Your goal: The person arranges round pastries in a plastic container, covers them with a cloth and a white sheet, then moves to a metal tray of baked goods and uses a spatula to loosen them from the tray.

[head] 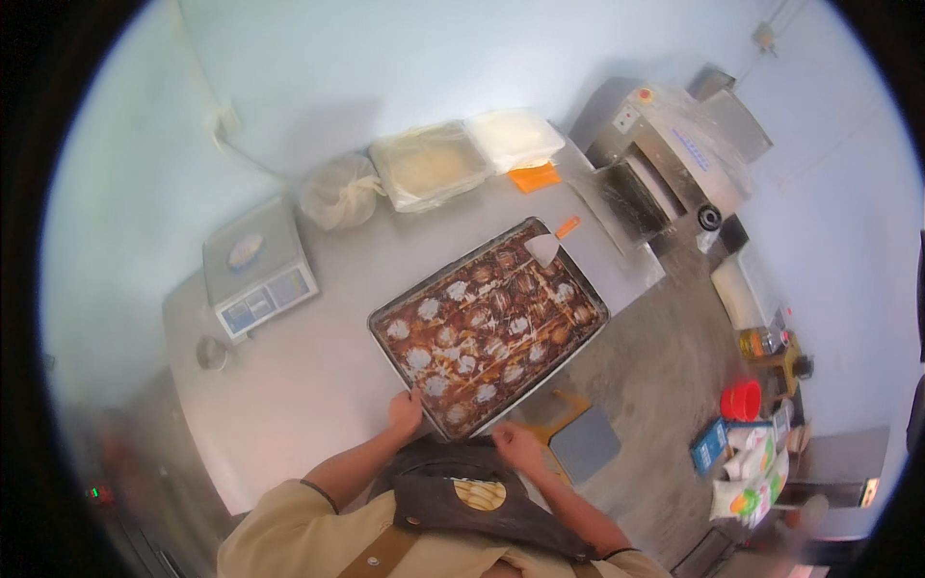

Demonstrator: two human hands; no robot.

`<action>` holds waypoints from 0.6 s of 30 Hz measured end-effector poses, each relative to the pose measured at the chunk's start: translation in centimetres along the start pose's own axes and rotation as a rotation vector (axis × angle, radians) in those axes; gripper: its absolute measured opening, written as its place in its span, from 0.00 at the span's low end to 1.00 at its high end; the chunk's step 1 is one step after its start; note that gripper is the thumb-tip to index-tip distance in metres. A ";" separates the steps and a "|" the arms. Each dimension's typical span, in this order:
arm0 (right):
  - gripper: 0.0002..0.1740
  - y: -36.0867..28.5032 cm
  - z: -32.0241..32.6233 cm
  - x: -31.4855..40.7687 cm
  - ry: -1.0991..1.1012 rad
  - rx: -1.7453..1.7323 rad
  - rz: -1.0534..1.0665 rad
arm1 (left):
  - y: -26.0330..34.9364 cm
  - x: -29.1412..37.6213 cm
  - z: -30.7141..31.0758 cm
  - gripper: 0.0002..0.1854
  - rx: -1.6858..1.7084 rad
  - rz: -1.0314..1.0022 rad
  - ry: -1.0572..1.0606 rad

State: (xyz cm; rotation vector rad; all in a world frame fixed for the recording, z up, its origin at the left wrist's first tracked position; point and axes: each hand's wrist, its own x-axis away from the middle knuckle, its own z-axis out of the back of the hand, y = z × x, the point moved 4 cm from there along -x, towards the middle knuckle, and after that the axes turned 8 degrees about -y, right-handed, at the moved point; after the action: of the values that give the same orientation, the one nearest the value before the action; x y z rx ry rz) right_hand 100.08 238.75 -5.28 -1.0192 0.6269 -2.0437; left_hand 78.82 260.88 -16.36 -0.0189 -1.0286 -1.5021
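Note:
A dark rectangular baking tray (pixel 376 316) lies at an angle on the worktop, its inside brown and streaked, with rows of round pale and brown marks. My left hand (pixel 406 412) holds the tray's near left edge, its fingers partly hidden. Beside the near right corner is my right hand (pixel 512 441), fingers curled; whether it touches the rim cannot be told. A scraper or spatula with a pale blade (pixel 542 249) and an orange handle (pixel 569 227) lies across the tray's far corner.
Behind the tray on the worktop (pixel 289 404) stand a digital scale (pixel 260 267), a tied plastic bag (pixel 340 191), plastic-covered containers (pixel 431 165), an orange scraper (pixel 535 178) and a metal ring (pixel 212 353). A roller machine (pixel 665 166) stands far right; a stool (pixel 585 442) is below.

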 end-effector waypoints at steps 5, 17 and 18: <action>0.16 1.4 16.8 -17.8 0.193 0.072 0.125 | 0.3 0.6 -0.9 0.27 -0.016 0.005 0.175; 0.26 4.5 30.7 -52.6 0.135 -0.506 -0.036 | 5.5 4.0 -3.4 0.23 0.142 0.196 0.494; 0.22 3.7 30.4 -52.2 0.205 -0.451 0.073 | 5.3 4.0 -3.6 0.23 0.181 0.183 0.480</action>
State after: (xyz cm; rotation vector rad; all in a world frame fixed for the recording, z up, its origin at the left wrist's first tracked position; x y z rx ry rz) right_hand 147.40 275.42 -14.36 -1.0192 1.2557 -2.0007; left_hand 84.04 256.37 -13.24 0.3515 -0.7457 -1.1646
